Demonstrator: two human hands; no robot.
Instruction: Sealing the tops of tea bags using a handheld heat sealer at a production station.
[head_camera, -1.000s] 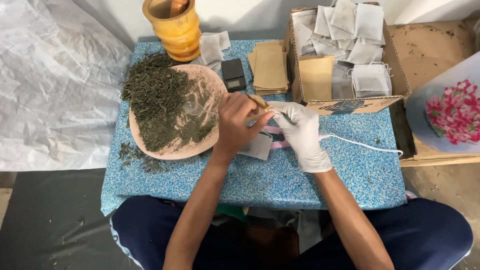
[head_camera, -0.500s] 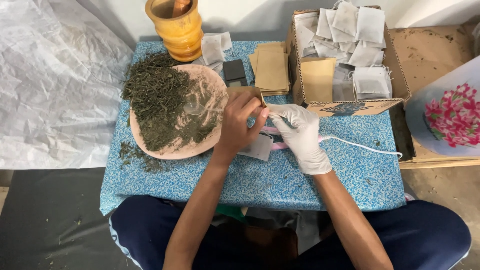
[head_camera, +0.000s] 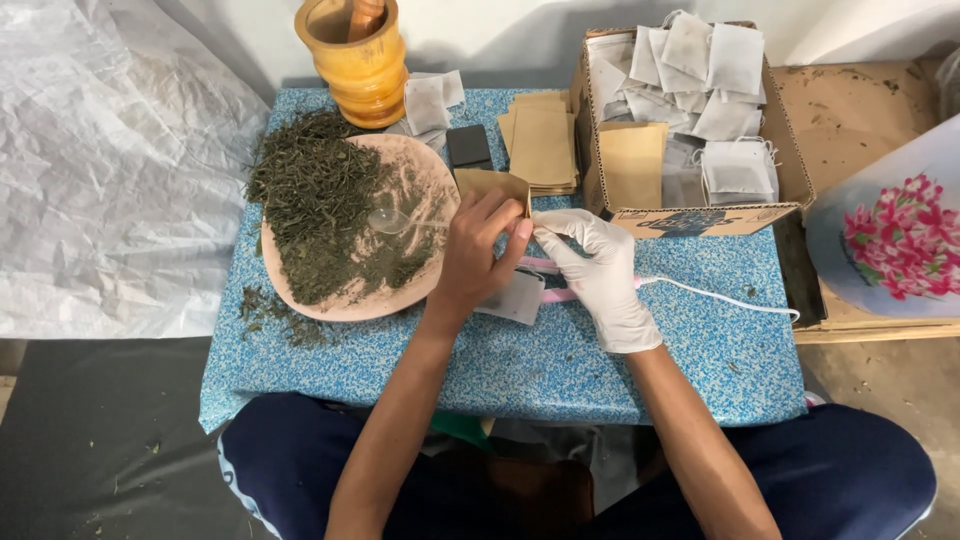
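Note:
My bare left hand (head_camera: 478, 255) grips a small brown paper pouch (head_camera: 490, 185) just right of a pink plate (head_camera: 350, 305) heaped with dried green herb (head_camera: 310, 200). A clear plastic spoon (head_camera: 390, 220) rests on the plate, its handle pointing into my left hand; whether the hand holds it I cannot tell. My white-gloved right hand (head_camera: 600, 270) pinches the pouch's right edge with its fingertips. Under both hands lie a white filter bag (head_camera: 515, 298) and a pink device (head_camera: 560, 295) with a white cable (head_camera: 720, 295).
On the blue speckled table (head_camera: 500, 370) stand a wooden mortar with pestle (head_camera: 355, 60), a small black scale (head_camera: 468, 145), a stack of brown pouches (head_camera: 545, 145) and a cardboard box (head_camera: 700, 215) of white filter bags. A flowered bag (head_camera: 890, 240) lies right, plastic sheeting (head_camera: 100, 160) left.
Both hands have moved up and left with the pouch, closer to the plate. The spoon now shows lying on the herb plate.

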